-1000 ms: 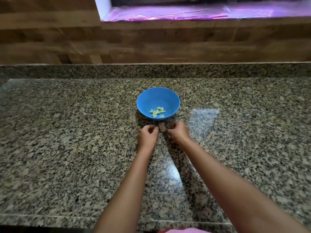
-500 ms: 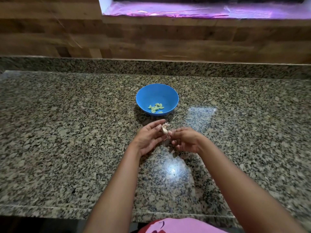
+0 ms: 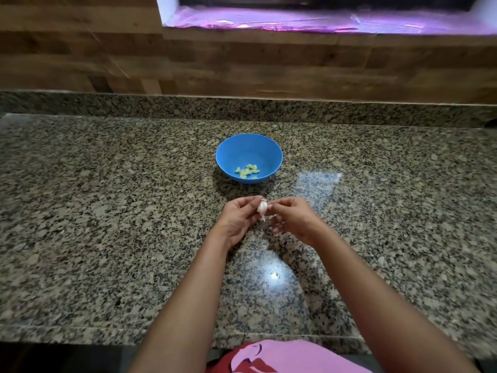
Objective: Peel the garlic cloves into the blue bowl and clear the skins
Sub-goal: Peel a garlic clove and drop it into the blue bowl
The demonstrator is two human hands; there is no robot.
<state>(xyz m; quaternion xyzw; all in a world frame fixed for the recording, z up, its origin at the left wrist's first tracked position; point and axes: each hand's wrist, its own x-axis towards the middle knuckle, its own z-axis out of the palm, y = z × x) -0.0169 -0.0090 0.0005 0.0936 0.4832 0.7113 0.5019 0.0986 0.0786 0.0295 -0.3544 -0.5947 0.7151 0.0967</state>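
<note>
Two hands meet at one small white, papery-skinned garlic clove (image 3: 262,208): our left hand (image 3: 238,219) pinches it from one side, our right hand (image 3: 293,220) from the other, fingers curled. To peel well, we judge, the left should grip firmly while the right thumbnail lifts loose skin at the tip and draws it off in strips. The clove looks pale, its skin frayed at the lower end. We hold it above the speckled granite countertop (image 3: 121,211), near the round blue plastic bowl (image 3: 248,148), where several peeled yellowish-green cloves (image 3: 247,170) lie
</note>
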